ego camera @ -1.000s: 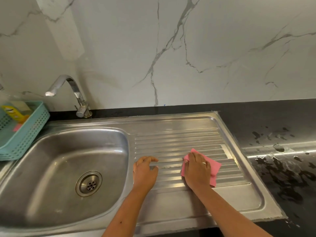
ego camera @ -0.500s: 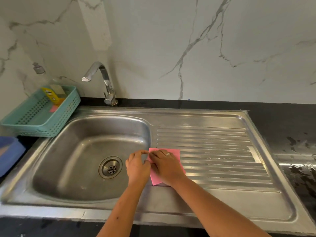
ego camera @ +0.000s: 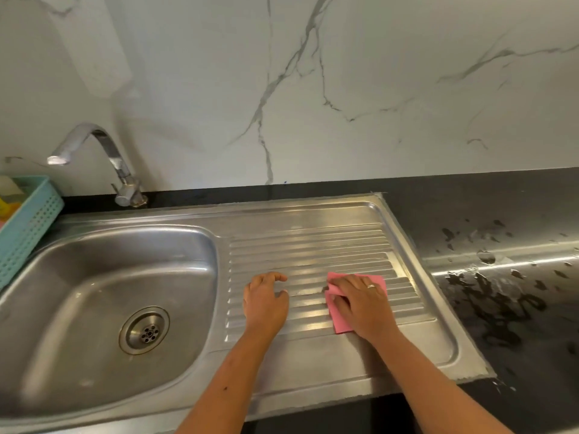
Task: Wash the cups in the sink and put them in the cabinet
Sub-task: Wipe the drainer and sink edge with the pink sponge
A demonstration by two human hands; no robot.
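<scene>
The pink cloth [ego camera: 378,280] lies flat on the ribbed draining board [ego camera: 313,242], right of centre in the frame and well to the right of the sink [ego camera: 188,261] bowl. The right hand [ego camera: 360,303] presses down on it: the fingers [ego camera: 354,281] are straight, close together and pointing up and to the left. They cover most of the cloth, so only its upper right corner and its lower left strip show around them. A ring [ego camera: 371,286] sits on one finger. The cloth's left edge lifts a little by the thumb, and I cannot tell whether the thumb nips it. The left hand [ego camera: 266,303] rests on the ribs just left of the cloth, apart from it, with its fingers loosely curled and holding nothing. The sink bowl fills the lower left, with its drain [ego camera: 144,330] at the bottom. The tap [ego camera: 94,142] arches over the bowl's back edge. A teal basket [ego camera: 28,220] stands at the left edge. A wet black counter [ego camera: 501,208] lies to the right, with a marble wall [ego camera: 376,89] above.
</scene>
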